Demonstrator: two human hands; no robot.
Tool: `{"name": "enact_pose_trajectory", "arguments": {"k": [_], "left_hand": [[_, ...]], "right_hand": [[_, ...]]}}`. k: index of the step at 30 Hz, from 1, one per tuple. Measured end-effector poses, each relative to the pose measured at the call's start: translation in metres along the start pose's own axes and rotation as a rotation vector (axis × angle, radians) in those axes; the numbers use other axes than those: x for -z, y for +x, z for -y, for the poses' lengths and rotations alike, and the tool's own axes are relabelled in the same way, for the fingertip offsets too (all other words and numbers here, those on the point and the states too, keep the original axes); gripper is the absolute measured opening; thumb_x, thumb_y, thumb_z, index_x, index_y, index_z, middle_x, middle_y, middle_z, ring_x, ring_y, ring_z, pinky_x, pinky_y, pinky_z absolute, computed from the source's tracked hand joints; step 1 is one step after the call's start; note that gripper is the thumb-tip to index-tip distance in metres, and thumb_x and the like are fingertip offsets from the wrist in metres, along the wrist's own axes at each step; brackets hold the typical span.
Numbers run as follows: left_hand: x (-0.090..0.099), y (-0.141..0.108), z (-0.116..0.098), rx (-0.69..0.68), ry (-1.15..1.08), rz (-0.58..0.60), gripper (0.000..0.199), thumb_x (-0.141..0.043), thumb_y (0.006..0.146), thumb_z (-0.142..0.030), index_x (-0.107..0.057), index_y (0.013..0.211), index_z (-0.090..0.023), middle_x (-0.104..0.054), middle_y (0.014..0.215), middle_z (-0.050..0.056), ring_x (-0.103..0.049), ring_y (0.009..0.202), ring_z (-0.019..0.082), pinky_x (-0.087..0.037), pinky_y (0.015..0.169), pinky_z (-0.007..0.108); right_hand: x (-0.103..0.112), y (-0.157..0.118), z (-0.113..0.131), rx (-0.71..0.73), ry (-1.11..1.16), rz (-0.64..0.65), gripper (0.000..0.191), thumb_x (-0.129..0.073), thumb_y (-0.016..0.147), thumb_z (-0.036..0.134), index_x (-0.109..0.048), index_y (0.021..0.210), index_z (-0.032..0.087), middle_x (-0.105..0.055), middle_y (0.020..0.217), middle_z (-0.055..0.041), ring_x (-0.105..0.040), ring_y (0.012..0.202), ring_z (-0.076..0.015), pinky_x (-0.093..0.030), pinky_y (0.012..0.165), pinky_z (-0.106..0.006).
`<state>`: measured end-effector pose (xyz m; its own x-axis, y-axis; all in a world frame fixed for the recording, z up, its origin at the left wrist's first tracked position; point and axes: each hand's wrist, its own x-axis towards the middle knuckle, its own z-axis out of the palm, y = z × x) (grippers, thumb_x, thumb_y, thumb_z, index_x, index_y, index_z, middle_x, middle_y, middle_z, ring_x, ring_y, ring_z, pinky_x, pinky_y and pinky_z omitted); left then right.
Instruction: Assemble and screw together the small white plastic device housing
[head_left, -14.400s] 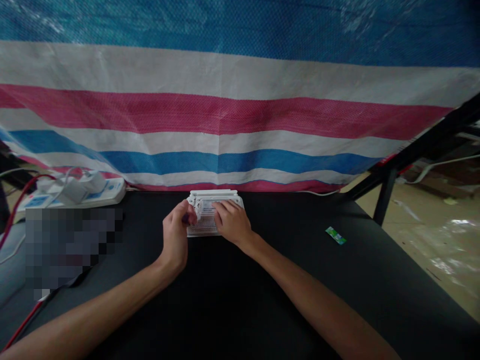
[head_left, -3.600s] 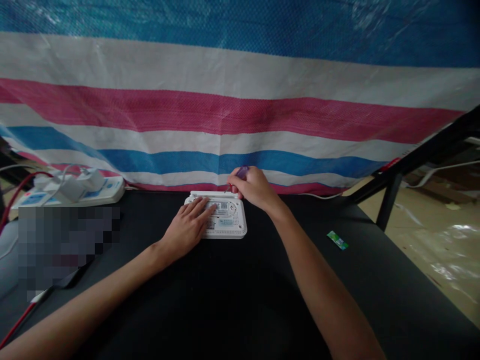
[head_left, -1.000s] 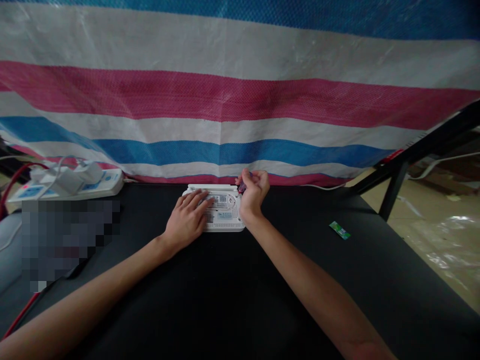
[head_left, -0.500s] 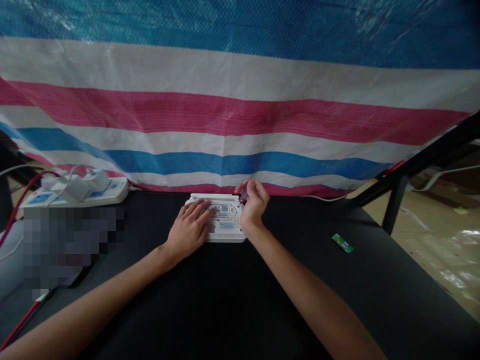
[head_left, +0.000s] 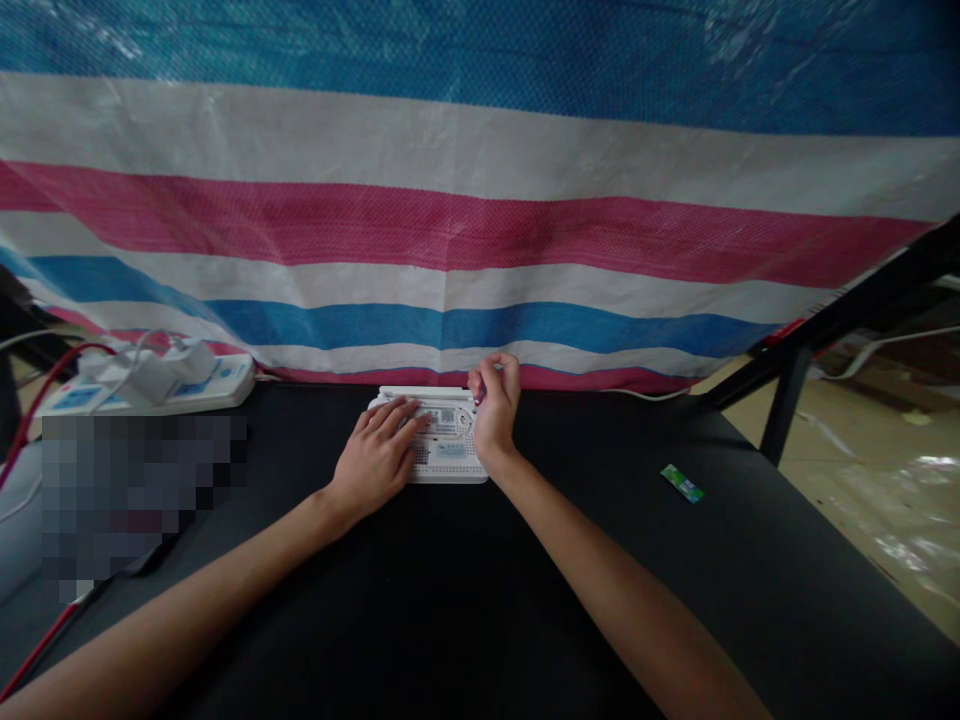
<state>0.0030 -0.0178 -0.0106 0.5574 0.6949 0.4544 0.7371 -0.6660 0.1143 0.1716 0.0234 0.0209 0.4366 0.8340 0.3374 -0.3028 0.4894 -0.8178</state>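
Note:
A white router (head_left: 451, 466) lies underside up on the black table, showing labels, vent holes and a white bar along its far edge. My left hand (head_left: 377, 452) rests flat on the router's left part, fingers spread over its surface. At the far right corner, my right hand (head_left: 497, 412) is closed around a small screwdriver (head_left: 479, 399) with a dark purple handle. Most of the screwdriver is hidden by the fingers, and its tip is too small to make out.
To the left stands a white power strip (head_left: 229, 382) with plugs and cables, beside a pixelated dark patch. A small green packet (head_left: 682, 483) lies on the table (head_left: 585, 470) at right. A striped tarp (head_left: 450, 230) hangs behind; a black metal frame (head_left: 787, 405) stands at right.
My right hand has turned at the wrist and shifted slightly left, so less of the screwdriver's handle shows. My left hand stays on the router.

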Motion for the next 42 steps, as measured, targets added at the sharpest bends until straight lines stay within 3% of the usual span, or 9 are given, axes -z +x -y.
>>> {"name": "enact_pose_trajectory", "arguments": {"k": [20, 42], "left_hand": [[0.0001, 0.0003, -0.0003, 0.018, 0.016, 0.026, 0.044, -0.046, 0.086, -0.014, -0.056, 0.129, -0.017, -0.054, 0.139, 0.012, -0.046, 0.131, 0.030, -0.038, 0.108, 0.051], [0.0000, -0.0004, -0.0004, 0.007, 0.010, 0.014, 0.043, -0.046, 0.087, -0.017, -0.056, 0.129, -0.017, -0.053, 0.139, 0.013, -0.045, 0.132, 0.031, -0.037, 0.107, 0.052]], "right_hand": [[0.0005, 0.0020, -0.0026, 0.023, 0.058, 0.026, 0.025, -0.062, 0.080, 0.038, -0.042, 0.080, 0.023, -0.036, 0.053, 0.0110, -0.033, 0.047, -0.0084, -0.026, 0.051, -0.024], [0.0011, 0.0013, -0.0006, 0.038, -0.001, 0.019, 0.022, -0.060, 0.080, 0.039, -0.045, 0.080, 0.023, -0.043, 0.055, 0.0080, -0.040, 0.051, -0.0103, -0.031, 0.053, -0.025]]}}
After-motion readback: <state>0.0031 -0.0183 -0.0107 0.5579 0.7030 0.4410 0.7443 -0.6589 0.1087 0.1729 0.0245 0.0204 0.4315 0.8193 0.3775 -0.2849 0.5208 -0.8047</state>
